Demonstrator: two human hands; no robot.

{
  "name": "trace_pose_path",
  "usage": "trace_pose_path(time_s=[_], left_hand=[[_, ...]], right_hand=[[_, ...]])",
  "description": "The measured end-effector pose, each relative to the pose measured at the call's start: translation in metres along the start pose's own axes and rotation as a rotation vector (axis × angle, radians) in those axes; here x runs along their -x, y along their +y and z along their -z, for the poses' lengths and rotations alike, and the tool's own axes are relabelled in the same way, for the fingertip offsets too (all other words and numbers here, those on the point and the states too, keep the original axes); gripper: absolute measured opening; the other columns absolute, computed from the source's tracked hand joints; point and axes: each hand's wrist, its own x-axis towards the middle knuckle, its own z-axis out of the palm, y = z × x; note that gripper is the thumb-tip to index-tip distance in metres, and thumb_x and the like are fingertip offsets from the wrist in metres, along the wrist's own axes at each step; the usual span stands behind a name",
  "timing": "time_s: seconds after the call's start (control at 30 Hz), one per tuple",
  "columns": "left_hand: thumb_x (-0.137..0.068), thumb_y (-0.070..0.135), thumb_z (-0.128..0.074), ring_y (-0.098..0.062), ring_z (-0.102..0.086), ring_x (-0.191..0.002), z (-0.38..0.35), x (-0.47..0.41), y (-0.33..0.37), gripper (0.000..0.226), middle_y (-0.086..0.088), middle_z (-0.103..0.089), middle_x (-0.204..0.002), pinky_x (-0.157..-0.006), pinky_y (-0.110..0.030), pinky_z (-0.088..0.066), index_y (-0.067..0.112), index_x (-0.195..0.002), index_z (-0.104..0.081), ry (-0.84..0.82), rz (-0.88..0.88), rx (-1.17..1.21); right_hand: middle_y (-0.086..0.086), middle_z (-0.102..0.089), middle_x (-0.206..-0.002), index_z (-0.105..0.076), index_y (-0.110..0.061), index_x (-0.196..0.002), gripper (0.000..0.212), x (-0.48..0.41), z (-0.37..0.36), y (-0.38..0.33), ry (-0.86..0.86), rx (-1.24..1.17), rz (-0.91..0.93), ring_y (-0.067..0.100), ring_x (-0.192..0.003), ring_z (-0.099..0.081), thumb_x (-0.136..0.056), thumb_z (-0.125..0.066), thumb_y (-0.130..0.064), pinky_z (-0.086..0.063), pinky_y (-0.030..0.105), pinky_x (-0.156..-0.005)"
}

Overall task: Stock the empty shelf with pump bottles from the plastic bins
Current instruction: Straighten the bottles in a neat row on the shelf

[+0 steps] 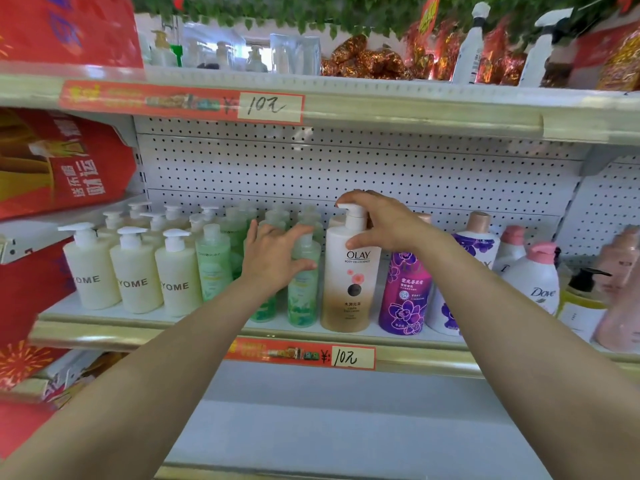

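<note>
A white and gold Olay pump bottle (351,282) stands upright at the front of the middle shelf (138,332). My right hand (384,223) is closed over its pump head and neck from the right. Just to its left stand green pump bottles (304,292) in rows. My left hand (273,254) wraps around the upper part of the front green bottle, fingers curled on its shoulder. Cream YOME pump bottles (133,271) fill the left end of the shelf. No plastic bins are in view.
A purple flowered bottle (403,292), a white Dove bottle (535,278) and pink bottles (620,303) crowd the shelf's right part. Red bags (52,168) hang at left. The top shelf (381,88) holds glassware, spray bottles and foil decorations. The shelf below (346,427) is pale and bare.
</note>
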Motion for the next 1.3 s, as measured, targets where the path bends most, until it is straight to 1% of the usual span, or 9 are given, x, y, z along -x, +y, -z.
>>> trace_pose_path(time_s=[0.27, 0.7, 0.77, 0.83, 0.9, 0.97, 1.07, 1.17, 1.3], left_hand=[[-0.074, 0.068, -0.067, -0.03, -0.042, -0.129, 0.007, -0.013, -0.004, 0.07, 0.002, -0.07, -0.114, -0.119, -0.042, -0.017, 0.049, -0.138, -0.043, -0.101, 0.021, -0.008], [-0.076, 0.066, -0.067, -0.03, -0.043, -0.121, 0.016, -0.01, -0.011, 0.067, -0.002, -0.069, -0.097, -0.113, -0.041, -0.027, 0.043, -0.135, -0.046, -0.129, -0.052, 0.002], [-0.075, 0.069, -0.065, -0.031, -0.042, -0.126, 0.014, -0.009, -0.013, 0.07, -0.005, -0.068, -0.106, -0.116, -0.044, -0.023, 0.043, -0.137, -0.044, -0.136, -0.065, -0.02], [-0.073, 0.074, -0.063, -0.031, -0.037, -0.134, 0.013, -0.007, -0.011, 0.079, -0.008, -0.06, -0.128, -0.118, -0.047, -0.019, 0.044, -0.142, -0.038, -0.101, -0.091, -0.071], [-0.074, 0.072, -0.064, -0.03, -0.031, -0.14, 0.013, -0.003, -0.002, 0.087, -0.009, -0.045, -0.147, -0.118, -0.046, -0.018, 0.044, -0.149, -0.03, -0.029, -0.136, -0.043], [-0.077, 0.062, -0.069, -0.029, -0.024, -0.145, 0.015, 0.001, 0.016, 0.087, -0.01, -0.031, -0.157, -0.119, -0.044, -0.018, 0.043, -0.151, -0.028, -0.02, -0.2, 0.093], [-0.079, 0.051, -0.074, -0.027, -0.017, -0.148, 0.015, 0.003, 0.047, 0.084, -0.007, -0.021, -0.162, -0.119, -0.043, -0.021, 0.044, -0.151, -0.03, -0.071, -0.267, 0.194], [-0.083, 0.048, -0.072, -0.026, -0.016, -0.148, 0.01, -0.001, 0.07, 0.081, -0.005, -0.018, -0.162, -0.116, -0.042, -0.026, 0.047, -0.151, -0.027, -0.128, -0.207, 0.19], [-0.086, 0.048, -0.068, -0.03, -0.025, -0.146, 0.0, 0.0, 0.091, 0.078, -0.015, -0.029, -0.157, -0.112, -0.043, -0.032, 0.046, -0.151, -0.025, -0.119, -0.148, 0.097]], right_hand=[[-0.004, -0.052, -0.135, -0.042, -0.038, -0.143, 0.081, -0.002, -0.002, -0.003, 0.011, 0.021, -0.033, 0.02, -0.115, -0.054, -0.074, -0.085, -0.033, -0.046, 0.039, -0.099], [-0.006, -0.048, -0.141, -0.036, -0.046, -0.144, 0.084, 0.005, -0.007, -0.011, 0.007, -0.02, -0.122, 0.018, -0.115, -0.054, -0.076, -0.083, -0.03, -0.047, 0.035, -0.088], [-0.004, -0.049, -0.145, -0.035, -0.045, -0.147, 0.087, 0.012, -0.005, -0.013, 0.054, -0.059, -0.129, 0.018, -0.124, -0.051, -0.077, -0.084, -0.031, -0.047, 0.04, -0.098], [-0.002, -0.05, -0.146, -0.036, -0.04, -0.149, 0.086, 0.02, 0.002, -0.012, 0.165, -0.112, -0.132, 0.018, -0.133, -0.047, -0.077, -0.083, -0.032, -0.043, 0.043, -0.107], [-0.001, -0.047, -0.149, -0.038, -0.034, -0.15, 0.083, 0.029, 0.013, -0.004, 0.281, -0.086, -0.15, 0.019, -0.138, -0.042, -0.079, -0.082, -0.034, -0.038, 0.037, -0.111], [0.0, -0.044, -0.151, -0.039, -0.03, -0.149, 0.081, 0.039, 0.023, 0.009, 0.316, -0.028, -0.186, 0.02, -0.139, -0.039, -0.08, -0.081, -0.035, -0.032, 0.027, -0.106], [0.007, -0.044, -0.149, -0.037, -0.031, -0.15, 0.088, 0.052, 0.028, 0.031, 0.233, 0.052, -0.262, 0.027, -0.136, -0.042, -0.076, -0.083, -0.036, -0.036, 0.031, -0.101], [0.011, -0.046, -0.144, -0.036, -0.031, -0.151, 0.091, 0.061, 0.023, 0.048, 0.086, 0.013, -0.29, 0.03, -0.13, -0.047, -0.075, -0.086, -0.032, -0.042, 0.036, -0.102], [0.011, -0.054, -0.132, -0.036, -0.035, -0.147, 0.088, 0.065, 0.02, 0.062, 0.064, 0.015, -0.234, 0.029, -0.116, -0.057, -0.074, -0.086, -0.03, -0.05, 0.039, -0.093]])
